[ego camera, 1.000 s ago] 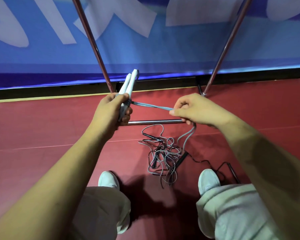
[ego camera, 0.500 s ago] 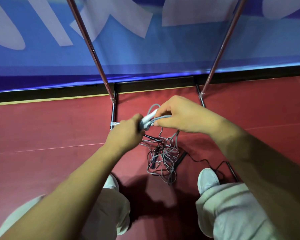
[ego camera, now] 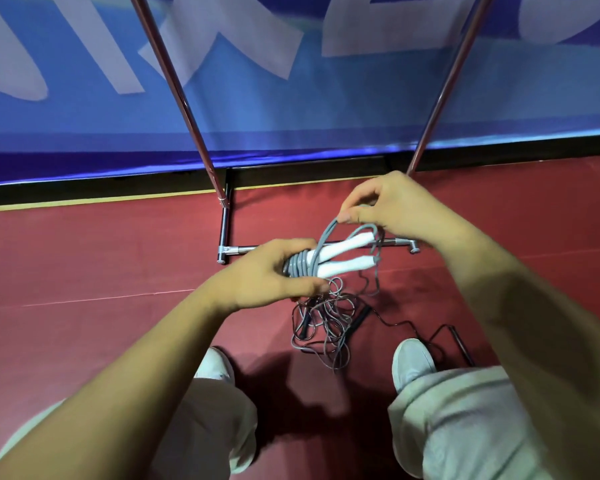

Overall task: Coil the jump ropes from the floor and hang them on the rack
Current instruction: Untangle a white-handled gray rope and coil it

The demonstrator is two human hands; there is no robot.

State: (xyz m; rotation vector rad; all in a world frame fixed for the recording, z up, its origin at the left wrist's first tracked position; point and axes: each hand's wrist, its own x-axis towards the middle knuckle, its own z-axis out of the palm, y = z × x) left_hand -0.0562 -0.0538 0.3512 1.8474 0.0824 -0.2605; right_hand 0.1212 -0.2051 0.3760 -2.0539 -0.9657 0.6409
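My left hand grips the two white handles of a jump rope side by side, pointing right. Several grey turns of the rope's cord are wound around the handles by my fingers. My right hand pinches a loop of the same grey cord just above the handle tips. The loose cord drops into a tangled pile of grey and black ropes on the red floor between my feet. The rack stands behind, its two slanted metal poles rising from a base bar.
A black rope with black handles trails on the floor by my right shoe. My left shoe is beside the pile. A blue banner closes off the back, past the rack's chrome base bar.
The handles have swung down from pointing up to lying level, pointing right. My right hand came in from pulling the cord out and laid more turns around them.
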